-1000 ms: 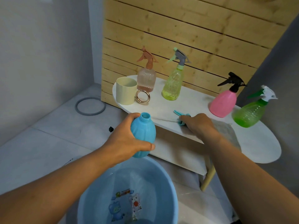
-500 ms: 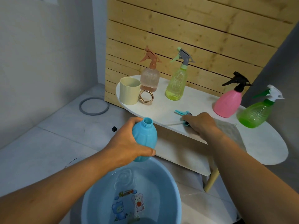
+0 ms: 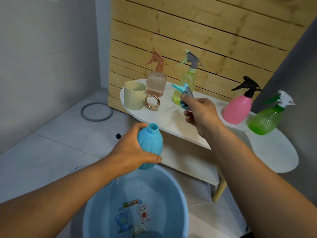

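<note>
The left hand [image 3: 132,152] grasps a bulbous, ribbed blue plastic bottle [image 3: 151,145], upright with its threaded neck uncapped, just off the front edge of the white oval tabletop [image 3: 267,152] and above a glossy round blue basin [image 3: 106,200]. The right hand [image 3: 201,115] pinches a turquoise-and-grey trigger spray head [image 3: 184,89] over the tabletop's left half.

The table [image 3: 274,152] is standing before the slat panel [image 3: 205,35]. On it, left to right, a cup [image 3: 134,95], sprayer one [image 3: 157,81], sprayer two [image 3: 190,76], sprayer three [image 3: 237,107] and sprayer four [image 3: 265,119] are standing; a ring [image 3: 152,102] is touching the cup's right side. The left hand [image 3: 132,152] is holding a bottle [image 3: 151,143] before the table's edge, above the basin [image 3: 103,203]. The right hand [image 3: 200,114] is holding a spray head [image 3: 184,89] over the table, in front of sprayer two. A hoop [image 3: 97,111] is lying on the floor, left of the table.
</note>
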Available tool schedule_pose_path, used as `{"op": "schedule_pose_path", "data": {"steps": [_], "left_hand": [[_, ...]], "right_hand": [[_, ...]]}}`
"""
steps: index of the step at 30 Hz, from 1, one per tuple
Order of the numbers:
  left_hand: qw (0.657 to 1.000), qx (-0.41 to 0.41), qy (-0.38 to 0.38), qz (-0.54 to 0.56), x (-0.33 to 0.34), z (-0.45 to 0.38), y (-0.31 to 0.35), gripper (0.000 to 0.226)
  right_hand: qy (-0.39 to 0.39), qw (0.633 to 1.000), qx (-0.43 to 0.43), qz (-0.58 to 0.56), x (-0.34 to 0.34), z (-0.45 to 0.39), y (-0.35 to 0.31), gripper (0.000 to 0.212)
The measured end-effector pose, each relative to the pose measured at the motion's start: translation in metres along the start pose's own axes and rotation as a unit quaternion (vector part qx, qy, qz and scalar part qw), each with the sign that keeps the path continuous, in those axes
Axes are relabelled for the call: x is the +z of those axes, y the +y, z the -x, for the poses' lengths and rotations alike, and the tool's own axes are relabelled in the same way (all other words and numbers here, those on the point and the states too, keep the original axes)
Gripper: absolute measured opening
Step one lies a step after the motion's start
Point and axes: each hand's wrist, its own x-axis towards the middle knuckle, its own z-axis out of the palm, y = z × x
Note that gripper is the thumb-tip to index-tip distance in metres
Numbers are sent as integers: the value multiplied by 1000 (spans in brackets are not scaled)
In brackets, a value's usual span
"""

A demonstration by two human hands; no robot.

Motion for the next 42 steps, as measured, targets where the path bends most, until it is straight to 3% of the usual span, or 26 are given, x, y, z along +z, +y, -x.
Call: {"op": "schedule_pose_path", "data": {"steps": [6,11,19,26,33,42], "left_hand": [[1000,6,5,2,-4,3,-2,90],[1000,4,-4,-14,-5,5,-6,95],[1000,7,1,-20,-8,7,-8,94],[1000,16,15,-15,-12,10,-9,91],[1000,6,-5,-14,-8,16,-15,90],[998,18,-45,-46,-5,24,-17,91]], "right_hand": [[2,987,-156,-32,13,36,-32,45],[26,956,-293,16,17,53,-37,54],[-65,928,-361,67,24,74,-29,59],[-256,898,-316,167,18,84,-11,52],[-338,859,-287,256,5,84,-4,26],[-400,834,-247,289,-1,87,-12,23]]}}
